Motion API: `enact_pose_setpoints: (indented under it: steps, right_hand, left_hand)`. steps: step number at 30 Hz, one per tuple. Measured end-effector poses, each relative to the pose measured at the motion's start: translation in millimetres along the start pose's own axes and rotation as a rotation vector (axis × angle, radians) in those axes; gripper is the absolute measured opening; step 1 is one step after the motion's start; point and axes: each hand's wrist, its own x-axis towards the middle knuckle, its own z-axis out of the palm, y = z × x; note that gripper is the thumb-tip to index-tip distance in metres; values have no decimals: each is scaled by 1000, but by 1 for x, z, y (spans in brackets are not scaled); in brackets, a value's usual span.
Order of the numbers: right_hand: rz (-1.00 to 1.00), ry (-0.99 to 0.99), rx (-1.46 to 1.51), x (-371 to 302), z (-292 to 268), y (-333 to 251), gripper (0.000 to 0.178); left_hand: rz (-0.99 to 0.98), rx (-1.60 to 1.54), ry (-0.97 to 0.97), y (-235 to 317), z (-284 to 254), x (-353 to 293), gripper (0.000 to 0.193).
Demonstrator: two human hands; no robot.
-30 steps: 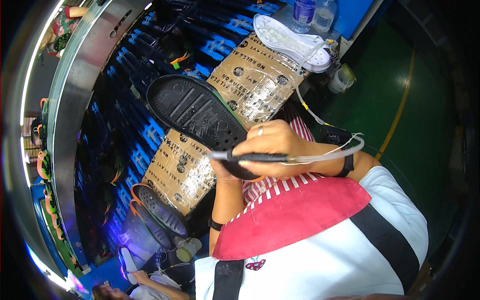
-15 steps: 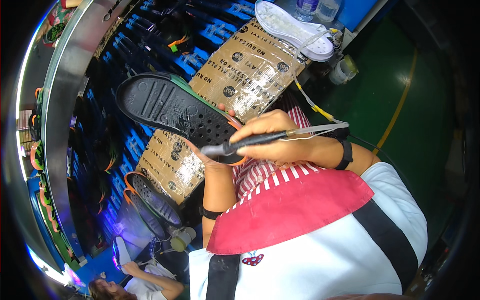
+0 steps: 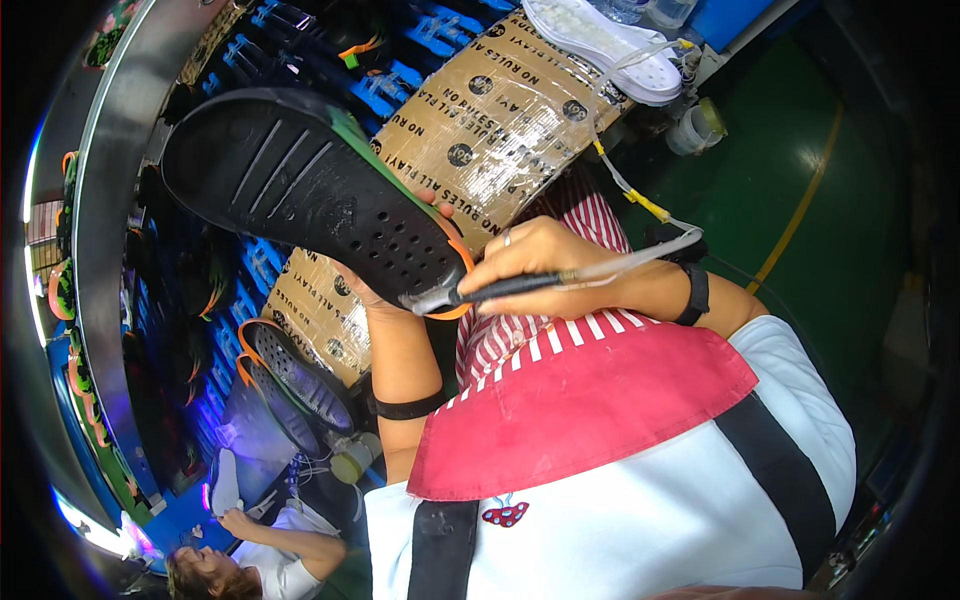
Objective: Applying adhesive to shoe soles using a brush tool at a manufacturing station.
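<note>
Cardboard sheets (image 3: 500,120) cover the blue workbench; above them the left hand (image 3: 375,295) grips a black perforated shoe sole (image 3: 310,190) at its heel, likely light and flexible, while the right hand (image 3: 535,262) pinches a thin wired tool (image 3: 500,288) against its edge

A flattened brown cardboard sheet (image 3: 500,120), taped over and printed with black round marks and lettering, lay across the blue racks at the top centre, just under a white sole. A second brown cardboard sheet (image 3: 318,315) of the same print lay lower left, partly hidden behind the black sole and touching a pair of black soles at its lower edge. No screens or signs showed.
</note>
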Motion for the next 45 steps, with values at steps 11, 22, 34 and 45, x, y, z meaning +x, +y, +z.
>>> enact_pose_setpoints:
  steps: [11, 22, 34, 45]
  right_hand:
    - [-40, -80, -8, -3, -5, 3, 24]
    - [-51, -144, -25, -2, -15, 1, 23]
    - [-78, -260, -107, -4, -21, 7, 23]
    - [-76, -280, -194, -4, -19, 15, 26]
  left_hand:
    - [-208, 217, -48, 19, 3, -1, 96]
    - [-327, 318, 82, 40, 3, 10, 44]
    - [-573, 718, 189, 40, 27, 24, 38]
    - [-795, 839, 86, 42, 28, 35, 38]
